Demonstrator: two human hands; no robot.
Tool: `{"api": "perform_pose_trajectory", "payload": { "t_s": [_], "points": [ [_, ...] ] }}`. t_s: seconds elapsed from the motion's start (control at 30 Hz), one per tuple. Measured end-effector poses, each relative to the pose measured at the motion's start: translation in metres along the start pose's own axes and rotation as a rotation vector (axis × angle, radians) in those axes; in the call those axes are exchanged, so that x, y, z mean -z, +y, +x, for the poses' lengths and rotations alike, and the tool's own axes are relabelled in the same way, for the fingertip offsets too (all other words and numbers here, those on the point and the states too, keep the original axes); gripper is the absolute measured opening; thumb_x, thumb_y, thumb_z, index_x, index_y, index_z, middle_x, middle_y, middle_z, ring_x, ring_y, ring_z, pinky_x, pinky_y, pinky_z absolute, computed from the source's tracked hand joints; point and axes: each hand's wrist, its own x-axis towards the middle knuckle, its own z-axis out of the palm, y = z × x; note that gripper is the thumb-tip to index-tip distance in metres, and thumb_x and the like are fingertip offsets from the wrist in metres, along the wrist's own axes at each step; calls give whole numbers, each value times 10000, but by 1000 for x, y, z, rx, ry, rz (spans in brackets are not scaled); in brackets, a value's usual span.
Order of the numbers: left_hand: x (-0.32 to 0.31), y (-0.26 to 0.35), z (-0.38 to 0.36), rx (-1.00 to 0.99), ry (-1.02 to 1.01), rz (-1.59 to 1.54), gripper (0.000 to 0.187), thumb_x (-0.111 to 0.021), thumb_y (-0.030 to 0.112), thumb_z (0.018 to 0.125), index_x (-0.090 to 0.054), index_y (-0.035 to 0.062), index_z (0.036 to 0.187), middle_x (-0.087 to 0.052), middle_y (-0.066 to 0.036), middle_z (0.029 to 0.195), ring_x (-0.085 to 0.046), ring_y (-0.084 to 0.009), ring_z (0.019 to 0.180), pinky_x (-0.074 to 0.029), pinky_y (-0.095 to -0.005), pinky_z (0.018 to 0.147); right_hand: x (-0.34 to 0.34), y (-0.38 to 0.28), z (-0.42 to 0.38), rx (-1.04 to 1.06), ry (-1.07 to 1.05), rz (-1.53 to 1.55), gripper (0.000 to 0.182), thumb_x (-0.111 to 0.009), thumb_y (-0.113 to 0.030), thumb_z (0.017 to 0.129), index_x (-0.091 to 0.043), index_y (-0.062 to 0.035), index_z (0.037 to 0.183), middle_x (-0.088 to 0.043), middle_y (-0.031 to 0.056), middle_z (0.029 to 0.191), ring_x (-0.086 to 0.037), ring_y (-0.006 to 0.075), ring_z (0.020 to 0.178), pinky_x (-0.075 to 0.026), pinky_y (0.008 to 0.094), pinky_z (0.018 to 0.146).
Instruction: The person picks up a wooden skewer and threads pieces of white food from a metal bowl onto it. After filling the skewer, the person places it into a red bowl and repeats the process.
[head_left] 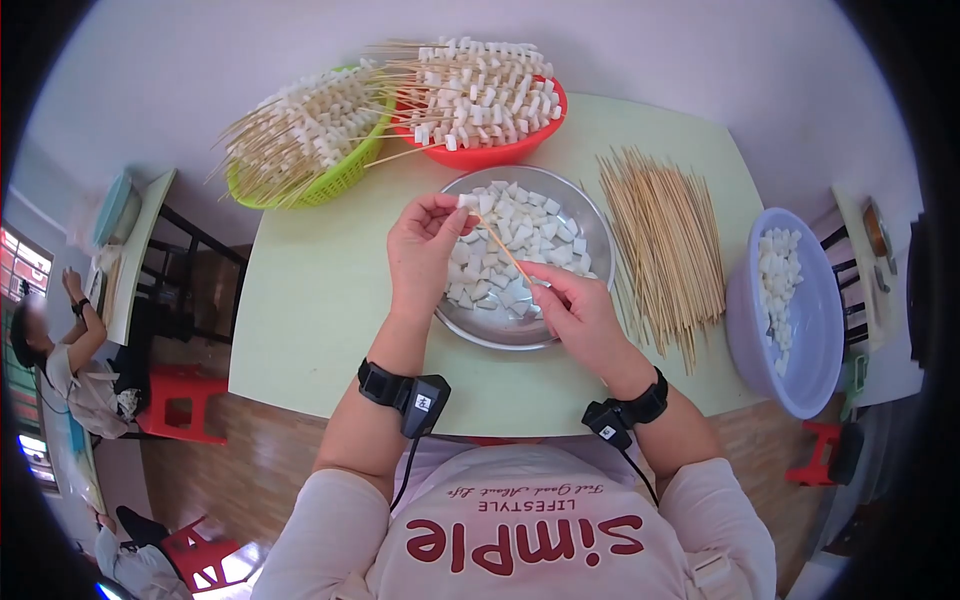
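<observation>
Over a round metal bowl [520, 345] full of white food pieces [497, 268], my two hands meet at one bamboo skewer [505, 250]. My left hand [428, 245] pinches a white food piece [466, 202] at the skewer's far end. Lower down, the thumb and fingers of my right hand [575, 310] are closed around the stick, which slants from upper left to lower right. Whether the tip has gone into the piece is hidden by the left fingers.
A pile of bare skewers [668, 255] lies right of the bowl. Beyond it, a purple basin [815, 340] with white pieces stands at the table's right edge. Loaded skewers fill a green basket [335, 185] and a red basin [490, 156] at the back. Another person [75, 350] sits far left.
</observation>
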Motion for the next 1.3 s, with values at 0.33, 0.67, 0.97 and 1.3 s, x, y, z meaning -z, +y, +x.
{"api": "perform_pose_trajectory", "payload": {
  "t_s": [0.33, 0.67, 0.97, 1.3],
  "points": [
    [-3, -3, -5, -74, -18, 150, 131, -624, -37, 839, -575, -39, 961, -630, -63, 868, -628, -111, 778, -502, -214, 704, 6, 1, 0, -69, -48, 128, 289, -517, -73, 926, -589, -53, 1205, -444, -53, 588, -371, 18, 486, -294, 192, 452],
    [-8, 3, -13, -296, -54, 514, 146, -659, -32, 803, -598, -26, 936, -628, -29, 841, -598, -89, 760, -491, -223, 719, 19, -5, 7, -270, -118, 389, 258, -561, -68, 895, -599, -44, 1150, -475, -62, 572, -388, 27, 488, -289, 196, 452],
    [-14, 1, -14, -333, -70, 408, 140, -657, -22, 814, -600, -30, 943, -635, -40, 883, -594, -93, 798, -492, -231, 758, 11, -12, 4, -116, 10, 181, 245, -574, -58, 882, -598, -21, 1124, -457, -62, 566, -391, 22, 508, -310, 219, 463],
    [-5, -2, -7, -171, 96, 181, 203, -572, 13, 905, -590, -61, 1093, -641, -77, 950, -610, -120, 883, -479, -233, 819, 15, -12, -1, -80, -43, 11, 223, -592, -93, 876, -613, -36, 1091, -462, -21, 561, -412, 50, 502, -346, 244, 474]
  ]
}}
